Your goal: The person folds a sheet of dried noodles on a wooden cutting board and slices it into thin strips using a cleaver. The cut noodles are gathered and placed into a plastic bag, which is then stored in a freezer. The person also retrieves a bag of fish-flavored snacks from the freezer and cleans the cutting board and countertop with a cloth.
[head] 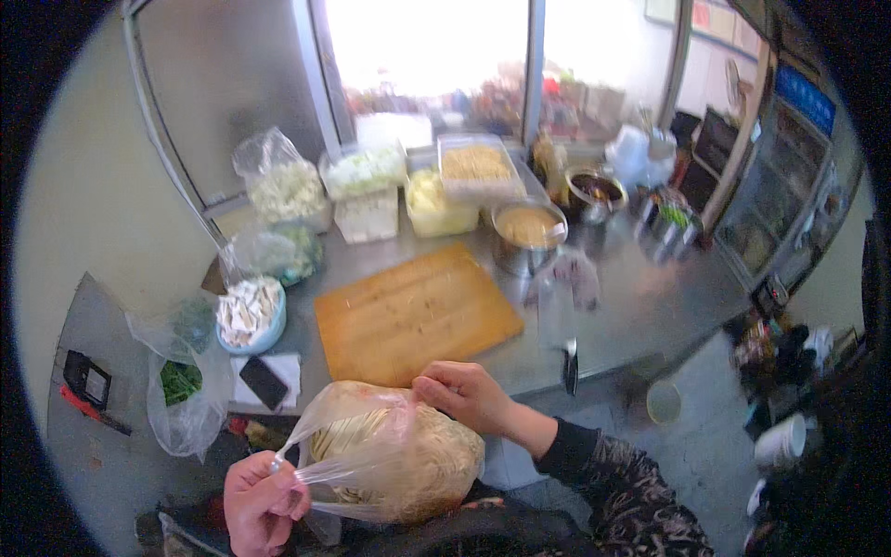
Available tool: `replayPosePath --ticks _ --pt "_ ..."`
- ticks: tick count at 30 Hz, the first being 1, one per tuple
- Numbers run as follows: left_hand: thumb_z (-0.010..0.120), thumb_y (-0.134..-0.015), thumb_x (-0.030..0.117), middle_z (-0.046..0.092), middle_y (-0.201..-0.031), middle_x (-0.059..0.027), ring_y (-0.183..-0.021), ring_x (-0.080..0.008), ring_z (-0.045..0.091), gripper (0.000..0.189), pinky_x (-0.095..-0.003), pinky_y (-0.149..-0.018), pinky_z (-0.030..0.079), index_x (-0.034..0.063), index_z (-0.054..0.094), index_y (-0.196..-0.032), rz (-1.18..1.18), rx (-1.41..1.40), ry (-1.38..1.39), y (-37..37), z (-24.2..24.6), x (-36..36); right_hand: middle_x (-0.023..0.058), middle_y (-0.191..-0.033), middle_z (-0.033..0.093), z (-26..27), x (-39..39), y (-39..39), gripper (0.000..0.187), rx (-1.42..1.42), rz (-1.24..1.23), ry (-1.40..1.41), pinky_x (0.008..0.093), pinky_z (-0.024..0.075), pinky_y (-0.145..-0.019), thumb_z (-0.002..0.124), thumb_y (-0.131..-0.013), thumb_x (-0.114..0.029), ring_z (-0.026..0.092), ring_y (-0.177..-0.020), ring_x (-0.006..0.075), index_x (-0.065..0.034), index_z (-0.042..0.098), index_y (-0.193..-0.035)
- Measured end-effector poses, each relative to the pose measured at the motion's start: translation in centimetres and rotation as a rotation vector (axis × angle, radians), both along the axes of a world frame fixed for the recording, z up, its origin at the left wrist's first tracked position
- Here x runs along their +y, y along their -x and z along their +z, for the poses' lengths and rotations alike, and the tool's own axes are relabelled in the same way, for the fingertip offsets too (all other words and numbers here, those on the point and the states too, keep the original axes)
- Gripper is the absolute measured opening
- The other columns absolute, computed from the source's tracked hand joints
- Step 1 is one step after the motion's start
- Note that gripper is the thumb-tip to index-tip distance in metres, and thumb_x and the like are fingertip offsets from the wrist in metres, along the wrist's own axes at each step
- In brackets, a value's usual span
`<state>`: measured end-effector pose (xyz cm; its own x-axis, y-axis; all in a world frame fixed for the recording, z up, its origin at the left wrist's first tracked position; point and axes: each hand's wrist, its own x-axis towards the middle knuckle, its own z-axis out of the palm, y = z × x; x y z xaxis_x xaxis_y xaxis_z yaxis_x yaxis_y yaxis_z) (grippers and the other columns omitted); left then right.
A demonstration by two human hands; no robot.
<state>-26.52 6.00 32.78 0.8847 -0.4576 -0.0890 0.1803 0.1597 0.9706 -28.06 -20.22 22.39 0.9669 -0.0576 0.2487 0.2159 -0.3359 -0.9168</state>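
A clear plastic bag point(397, 452) full of pale, thin-layered food, perhaps noodles or tofu sheets, hangs in front of my body at the near edge of the metal counter. My left hand point(261, 498) grips gathered, stretched plastic at the bag's left side. At its upper right, my right hand point(463, 393) pinches the plastic between thumb and fingers. Just beyond the bag lies a wooden cutting board point(418, 313) with small scraps on it. A cleaver point(560, 327) rests on the counter right of the board, its dark handle towards me.
A blue bowl of white pieces point(250, 313), a phone point(263, 383) on white paper and a bag of greens point(181, 383) are at left. Food tubs point(369, 170), a pot of tan food point(529, 226) and a pot with dark contents point(596, 191) line the back by the window.
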Motion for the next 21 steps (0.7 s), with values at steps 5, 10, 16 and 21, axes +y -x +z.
replayPosePath --ticks 5,10,16,21 --pt "0.056 -0.079 0.019 0.034 -0.046 0.0027 -0.037 -0.0058 0.032 0.022 -0.0218 -0.035 0.030 0.0016 0.046 -0.069 -0.098 0.135 -0.029 3.4 -3.7 2.2 0.0143 -0.093 0.061 -20.4 -2.6 8.3 0.021 0.605 -0.141 0.304 0.0394 0.0458 -0.074 0.054 -0.081 -0.021 0.057 -0.087 0.0321 -0.0051 0.062 -0.093" --pt "0.051 -0.080 0.020 0.035 -0.049 0.0032 -0.038 -0.0074 0.030 0.023 -0.0232 -0.038 0.028 0.0076 0.044 -0.061 -0.049 0.349 -0.253 7.8 -8.3 5.1 0.0179 -0.104 0.054 -26.2 -2.8 10.5 0.031 0.496 -0.343 0.504 0.0405 0.0443 -0.080 0.055 -0.076 -0.014 0.053 -0.094 0.0346 -0.0002 0.055 -0.104" --pt "0.051 -0.083 0.029 0.034 -0.046 0.0028 -0.036 -0.0119 0.029 0.029 -0.0269 -0.038 0.028 0.0119 0.044 -0.061 0.122 0.783 -0.277 13.3 -16.9 10.5 0.0166 -0.113 0.049 -28.1 -7.6 7.0 0.040 0.640 -0.692 0.599 0.0388 0.0413 -0.087 0.059 -0.071 -0.013 0.046 -0.107 0.0312 0.0002 0.052 -0.108" --pt "0.043 -0.087 0.023 0.028 -0.046 0.0060 -0.039 -0.0085 0.025 0.030 -0.0247 -0.037 0.022 0.0162 0.039 -0.058 0.319 0.790 -0.527 18.1 -19.2 10.1 0.0179 -0.116 0.044 -32.4 -9.4 7.5 0.041 0.575 -0.872 0.681 0.0386 0.0378 -0.089 0.063 -0.065 -0.014 0.041 -0.110 0.0334 0.0018 0.051 -0.101"
